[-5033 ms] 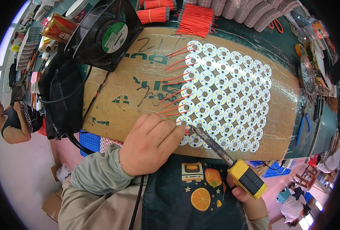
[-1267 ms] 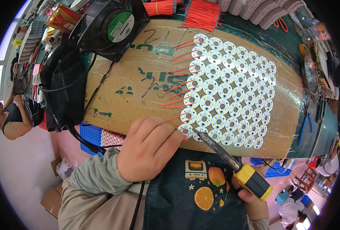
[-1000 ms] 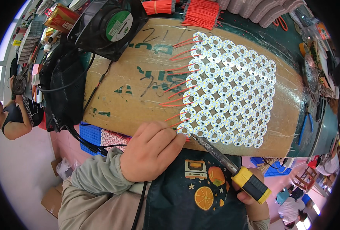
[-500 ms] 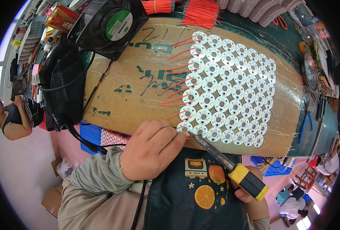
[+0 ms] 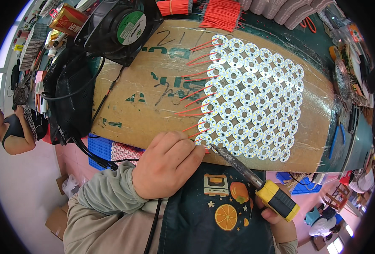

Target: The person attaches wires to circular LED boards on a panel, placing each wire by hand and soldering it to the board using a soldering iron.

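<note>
2 bare hands meet above a dark apron (image 5: 181, 222) printed with fruit. Nearest, the right hand (image 5: 273, 215) is wrapped around the yellow-and-black handle of a soldering iron (image 5: 276, 200), though part of that grip is hidden. The left hand (image 5: 166, 165) lies over the near edge of a brown board (image 5: 145, 118); its grip is pressed together, pinching red wire (image 5: 207, 152) whose ends show at the fingertips, against the near-left white disc (image 5: 208, 139). The iron's tip points in beside that disc's right side; whether it touches cannot be told.

Fingertips and tip are close, so a small slip of either hand could mean a burn, assuming the iron is hot. A loosened pinch could let the wire shift and leave a joint weak or crooked. Beyond, the white discs (image 5: 239, 114) lie in 7 rows, nearly edge to edge; a sideways knock from the shaft could push neighbours out of line or smear solder onto them. A sleeve could catch the red leads (image 5: 202, 45) trailing off the left column.

Farther back on the worktop stand a black fan (image 5: 100, 40) and a bundle of red wires (image 5: 221, 16).
</note>
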The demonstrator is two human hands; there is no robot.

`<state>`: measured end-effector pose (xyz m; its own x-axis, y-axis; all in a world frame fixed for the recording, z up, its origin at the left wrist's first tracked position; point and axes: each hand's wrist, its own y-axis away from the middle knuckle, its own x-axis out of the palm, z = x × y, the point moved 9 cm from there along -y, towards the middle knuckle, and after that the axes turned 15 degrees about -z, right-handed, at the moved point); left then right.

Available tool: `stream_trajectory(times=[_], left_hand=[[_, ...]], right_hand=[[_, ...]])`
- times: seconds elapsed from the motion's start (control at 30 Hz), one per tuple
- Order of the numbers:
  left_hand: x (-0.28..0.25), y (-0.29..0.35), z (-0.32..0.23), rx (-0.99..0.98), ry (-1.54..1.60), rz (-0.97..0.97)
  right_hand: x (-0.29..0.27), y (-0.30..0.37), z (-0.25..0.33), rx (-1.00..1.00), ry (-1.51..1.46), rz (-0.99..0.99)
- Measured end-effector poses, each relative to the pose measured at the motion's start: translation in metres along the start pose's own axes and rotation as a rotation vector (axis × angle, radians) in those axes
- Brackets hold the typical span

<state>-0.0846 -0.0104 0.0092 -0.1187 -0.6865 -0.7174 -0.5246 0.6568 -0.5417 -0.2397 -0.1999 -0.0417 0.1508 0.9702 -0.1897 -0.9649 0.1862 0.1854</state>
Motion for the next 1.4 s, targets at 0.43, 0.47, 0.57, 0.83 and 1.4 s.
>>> stream_trajectory(times=[0.43,0.47,0.57,0.83,1.4], left_hand=[[-0.009,-0.012,-0.002,-0.025,-0.042,-0.025],[-0.010,-0.014,-0.002,-0.024,-0.040,-0.024],[-0.006,-0.018,-0.005,0.011,-0.035,0.014],[0.012,-0.016,-0.006,0.009,0.012,0.006],[0.018,-0.017,-0.009,0.020,-0.022,0.074]], right_hand=[[-0.025,0.033,-0.026,0.027,-0.004,-0.180],[-0.026,0.035,-0.027,0.028,-0.005,-0.182],[-0.030,0.039,-0.027,0.039,0.000,-0.201],[-0.015,0.021,-0.014,0.091,0.014,-0.165],[-0.008,0.011,-0.017,0.097,-0.093,-0.161]])
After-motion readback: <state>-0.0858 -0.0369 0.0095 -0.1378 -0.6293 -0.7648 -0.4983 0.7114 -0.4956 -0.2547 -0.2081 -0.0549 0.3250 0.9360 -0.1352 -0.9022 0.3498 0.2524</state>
